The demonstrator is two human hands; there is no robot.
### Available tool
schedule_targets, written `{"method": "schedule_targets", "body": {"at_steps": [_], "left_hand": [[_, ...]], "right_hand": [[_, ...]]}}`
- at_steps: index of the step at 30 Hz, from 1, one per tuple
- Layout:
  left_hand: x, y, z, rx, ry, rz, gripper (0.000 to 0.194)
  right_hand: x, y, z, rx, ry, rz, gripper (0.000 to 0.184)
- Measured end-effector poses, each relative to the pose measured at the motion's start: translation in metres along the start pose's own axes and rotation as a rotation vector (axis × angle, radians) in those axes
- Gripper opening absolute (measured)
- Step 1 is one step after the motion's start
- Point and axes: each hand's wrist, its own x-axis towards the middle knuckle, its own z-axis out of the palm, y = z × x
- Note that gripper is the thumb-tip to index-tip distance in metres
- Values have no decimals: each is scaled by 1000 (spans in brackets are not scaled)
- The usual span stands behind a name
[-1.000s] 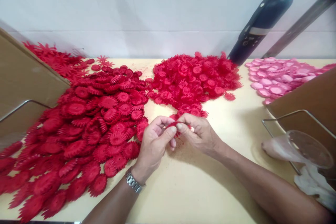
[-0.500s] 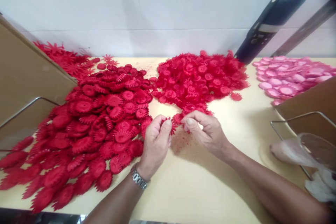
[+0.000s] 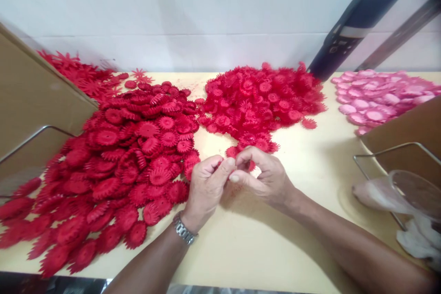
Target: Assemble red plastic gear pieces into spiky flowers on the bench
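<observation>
My left hand [image 3: 206, 188], with a metal watch [image 3: 184, 228] on its wrist, is closed in a pinch over the table. The red fringed flower piece in it is almost wholly covered by the fingers now. My right hand [image 3: 267, 177] meets it, thumb and forefinger pinched against the left thumb tip; what lies between them is hidden. Just beyond the hands are loose red flower pieces [image 3: 257, 140], the near tail of a heap of small red flower pieces [image 3: 265, 96]. Left of my left hand spreads a larger heap of cupped red flower pieces [image 3: 138, 165].
Cardboard boxes stand at left [image 3: 37, 87] and right [image 3: 406, 128]. Flat red star-shaped pieces [image 3: 79, 73] lie at the back left, pink flower pieces [image 3: 382, 96] at the back right. A dark blue device [image 3: 358, 23] leans against the wall. A clear plastic cup [image 3: 396, 195] lies at the right.
My hands have come together; the right has moved left until its fingertips touch the left's. The flower piece that showed at my left fingertips is now covered.
</observation>
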Motion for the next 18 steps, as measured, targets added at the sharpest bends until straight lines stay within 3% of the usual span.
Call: {"method": "schedule_targets", "body": {"at_steps": [8, 14, 18], "left_hand": [[1, 6, 1, 25, -69, 10, 13], [2, 7, 0, 28, -51, 33, 3], [4, 6, 0, -32, -27, 27, 7]], "right_hand": [[0, 5, -3, 25, 15, 81, 15], [-2, 8, -4, 1, 36, 103, 15], [-2, 10, -2, -9, 28, 98, 14]]}}
